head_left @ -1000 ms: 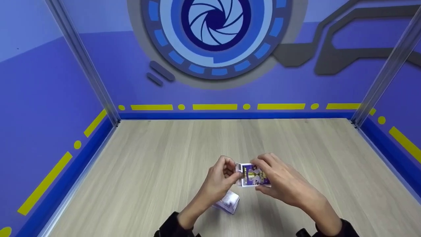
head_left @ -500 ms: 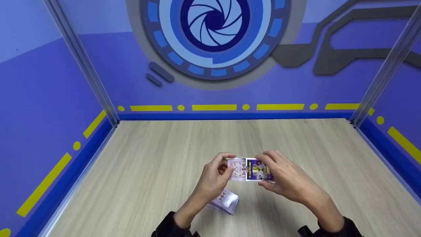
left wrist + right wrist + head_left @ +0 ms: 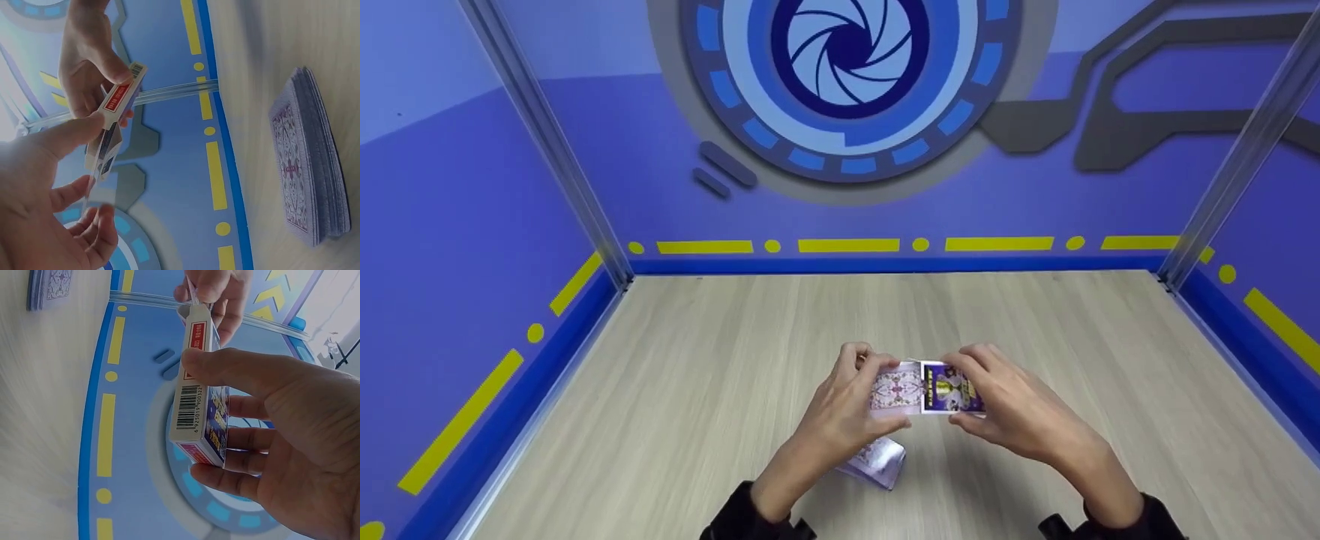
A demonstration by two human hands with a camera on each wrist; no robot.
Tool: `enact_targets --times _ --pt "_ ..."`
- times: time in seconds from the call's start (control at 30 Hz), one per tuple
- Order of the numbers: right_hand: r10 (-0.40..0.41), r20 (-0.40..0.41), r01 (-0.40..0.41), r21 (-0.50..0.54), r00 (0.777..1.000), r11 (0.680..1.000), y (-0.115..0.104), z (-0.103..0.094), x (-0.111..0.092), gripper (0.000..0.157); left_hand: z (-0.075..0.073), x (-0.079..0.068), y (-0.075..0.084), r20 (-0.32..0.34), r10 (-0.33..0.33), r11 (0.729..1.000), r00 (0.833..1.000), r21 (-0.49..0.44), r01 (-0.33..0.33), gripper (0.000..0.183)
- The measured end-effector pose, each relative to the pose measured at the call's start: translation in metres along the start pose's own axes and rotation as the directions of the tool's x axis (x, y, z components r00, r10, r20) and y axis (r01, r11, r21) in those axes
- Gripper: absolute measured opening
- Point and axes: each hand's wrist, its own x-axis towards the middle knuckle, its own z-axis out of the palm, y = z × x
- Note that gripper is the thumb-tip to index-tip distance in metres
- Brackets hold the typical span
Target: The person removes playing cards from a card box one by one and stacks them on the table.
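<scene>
My right hand [image 3: 1027, 411] grips a playing card box [image 3: 941, 388], its thumb on the barcoded narrow side [image 3: 188, 408] and its fingers on the opposite side. Out of the box's left end sticks a flat piece with a pink-patterned playing card back [image 3: 897, 390]. My left hand [image 3: 834, 409] pinches it by its long edges, thumb at the near edge and a finger at the far one. How many cards are there I cannot tell. On the table below lies a stack of playing cards [image 3: 293, 169], slightly fanned, partly hidden by my left hand in the head view.
The wooden table [image 3: 720, 360] carries the card stack near its front. Blue printed panels [image 3: 840, 217] close it in at the back and both sides, with metal posts [image 3: 577, 165] at the corners.
More of the patterned card back shows at the box's left end than one second ago. My left hand has shifted from pinching its end to holding both long edges. The right hand keeps its grip.
</scene>
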Motion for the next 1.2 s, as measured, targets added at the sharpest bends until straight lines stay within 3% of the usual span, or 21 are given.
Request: enact_targets --times 0.13,0.27,0.57,0.83,1.0,1.2 --pt "-0.001 0.011 0.001 0.001 1.000 1.000 -0.001 0.000 0.000 0.070 0.002 -0.001 -0.002 -0.022 0.091 0.984 0.996 0.153 -0.087 0.070" --pt "0.004 0.019 -0.004 -0.009 1.000 1.000 0.000 0.000 -0.001 0.069 0.002 -0.001 -0.005 -0.010 0.147 0.971 0.989 0.190 -0.142 0.068" --pt "0.083 0.026 -0.083 -0.010 0.996 0.996 0.010 -0.010 -0.004 0.069 -0.012 0.000 -0.011 0.068 0.114 0.976 0.991 0.178 -0.125 0.067" --pt "0.126 -0.021 -0.126 0.003 0.992 0.992 0.021 -0.022 -0.007 0.068 -0.015 0.003 -0.015 0.142 0.130 0.966 0.981 0.205 -0.158 0.064" --pt "0.157 -0.047 -0.157 -0.016 0.987 0.987 0.025 -0.028 -0.009 0.067 -0.013 0.001 -0.020 0.244 0.105 0.960 0.964 0.228 -0.162 0.064" --pt "0.202 -0.047 -0.203 -0.014 0.978 0.979 0.027 -0.032 -0.012 0.067 -0.006 -0.004 -0.021 0.388 0.046 0.956 0.921 0.249 -0.152 0.061"
